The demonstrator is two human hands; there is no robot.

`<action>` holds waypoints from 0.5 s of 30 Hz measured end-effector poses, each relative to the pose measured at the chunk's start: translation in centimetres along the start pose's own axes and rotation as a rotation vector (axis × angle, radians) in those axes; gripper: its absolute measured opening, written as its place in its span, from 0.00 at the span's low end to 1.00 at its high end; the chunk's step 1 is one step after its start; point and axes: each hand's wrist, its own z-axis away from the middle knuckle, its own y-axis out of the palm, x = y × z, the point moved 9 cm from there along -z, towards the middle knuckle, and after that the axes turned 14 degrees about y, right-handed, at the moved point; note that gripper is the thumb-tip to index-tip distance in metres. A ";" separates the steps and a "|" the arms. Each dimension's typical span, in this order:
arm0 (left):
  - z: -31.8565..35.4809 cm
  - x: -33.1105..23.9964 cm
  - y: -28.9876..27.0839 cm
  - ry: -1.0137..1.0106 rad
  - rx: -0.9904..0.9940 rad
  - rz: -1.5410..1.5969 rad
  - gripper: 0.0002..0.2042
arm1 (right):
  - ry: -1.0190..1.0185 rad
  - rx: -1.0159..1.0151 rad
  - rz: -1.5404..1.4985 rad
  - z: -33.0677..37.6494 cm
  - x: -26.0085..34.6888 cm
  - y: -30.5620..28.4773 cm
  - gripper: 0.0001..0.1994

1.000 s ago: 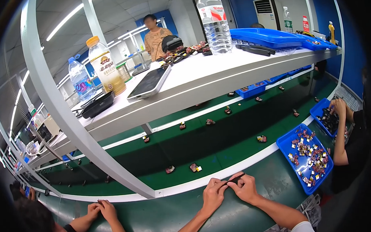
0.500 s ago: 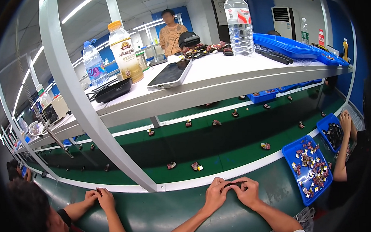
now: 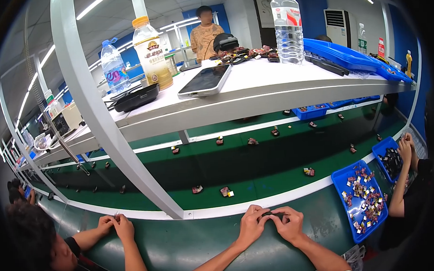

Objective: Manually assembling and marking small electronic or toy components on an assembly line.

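Note:
My left hand (image 3: 251,227) and my right hand (image 3: 289,224) meet over the green work surface, fingertips nearly touching. Both pinch one small dark part (image 3: 269,213) between thumbs and forefingers. Fingers cover most of it, so its kind cannot be made out. Just past the white rail, a small dark-and-reddish piece with a white-and-yellow tag (image 3: 226,191) rides on the green conveyor belt (image 3: 261,177), with a similar piece (image 3: 197,189) to its left. Right of my hands lies a blue tray (image 3: 344,212) holding many small reddish pieces with white and yellow tags.
A white upright post (image 3: 109,120) stands left of my hands, and a shelf (image 3: 254,98) spans above the belt with bottles, a phone (image 3: 205,81) and blue trays. Co-workers' hands (image 3: 116,225) work at left and others (image 3: 406,148) at right, beside a second blue tray (image 3: 381,148).
Pieces on the belt have shifted slightly left. The view has moved a little. My hands stay together, and less of the dark part shows between my fingers.

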 end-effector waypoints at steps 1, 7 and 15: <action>0.0 -0.1 0.0 -0.006 0.004 -0.008 0.12 | 0.002 -0.003 -0.001 0.0 -0.2 0.0 0.08; 0.0 0.0 0.3 0.002 0.012 -0.039 0.12 | 0.009 -0.026 0.009 0.0 -0.6 -0.2 0.08; 0.0 0.2 0.4 -0.006 0.001 -0.036 0.13 | -0.007 -0.043 0.042 -0.1 -0.2 -0.3 0.08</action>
